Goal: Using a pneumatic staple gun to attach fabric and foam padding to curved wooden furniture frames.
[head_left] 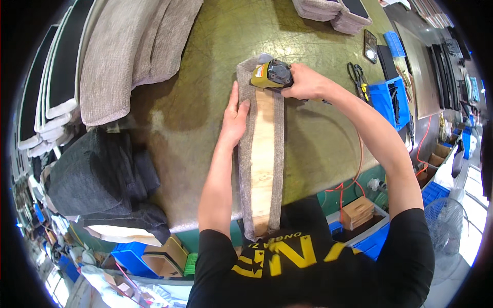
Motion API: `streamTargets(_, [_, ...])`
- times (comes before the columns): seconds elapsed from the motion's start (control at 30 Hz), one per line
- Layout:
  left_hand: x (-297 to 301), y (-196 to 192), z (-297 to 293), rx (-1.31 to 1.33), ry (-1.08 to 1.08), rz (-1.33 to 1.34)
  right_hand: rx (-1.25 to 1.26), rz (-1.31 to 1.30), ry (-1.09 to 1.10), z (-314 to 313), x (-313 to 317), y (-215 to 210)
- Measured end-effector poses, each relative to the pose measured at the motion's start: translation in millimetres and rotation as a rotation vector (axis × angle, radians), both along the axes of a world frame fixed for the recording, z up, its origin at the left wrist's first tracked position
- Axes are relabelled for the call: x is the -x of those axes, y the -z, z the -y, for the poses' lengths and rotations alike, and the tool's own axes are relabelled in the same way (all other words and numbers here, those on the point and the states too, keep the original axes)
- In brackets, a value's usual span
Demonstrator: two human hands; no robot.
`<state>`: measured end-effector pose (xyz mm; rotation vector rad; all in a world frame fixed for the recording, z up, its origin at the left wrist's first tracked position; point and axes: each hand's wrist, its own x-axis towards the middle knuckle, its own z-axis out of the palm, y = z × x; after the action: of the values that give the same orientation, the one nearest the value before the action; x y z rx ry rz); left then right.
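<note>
A long, slightly curved wooden board (263,149) lies lengthwise in front of me on the worn green-brown table (318,149). Grey-beige woven fabric (246,169) is folded over its edges, leaving a strip of bare wood down the middle. My right hand (305,82) is closed around a yellow and black staple gun (272,74), whose nose covers the far end of the board. Along the left edge, my left hand (235,119) lies against the fabric, fingers stretched forward and thumb toward the board. The gun's handle is mostly hidden by my right hand.
Stacked upholstered panels (113,66) stand at the far left, more (334,13) at the far edge. Dark fabric (92,174) is heaped at left. Toward the right are scissors (355,74), a phone (370,46) and a blue bin (389,105). An air hose (361,149) hangs over the edge.
</note>
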<state>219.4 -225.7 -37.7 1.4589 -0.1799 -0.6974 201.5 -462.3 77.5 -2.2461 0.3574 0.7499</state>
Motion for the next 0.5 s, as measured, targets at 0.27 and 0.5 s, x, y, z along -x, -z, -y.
streamTargets(0.27, [0.8, -3.4, 2.0, 0.063, -0.003, -0.051, 0.165, 0.263, -0.166, -4.9, 7.3, 7.4])
streamTargets(0.5, [0.3, -5.0, 2.2, 0.103, 0.027, -0.13, 0.025, 0.043, -0.169, -4.2, 6.4, 8.7])
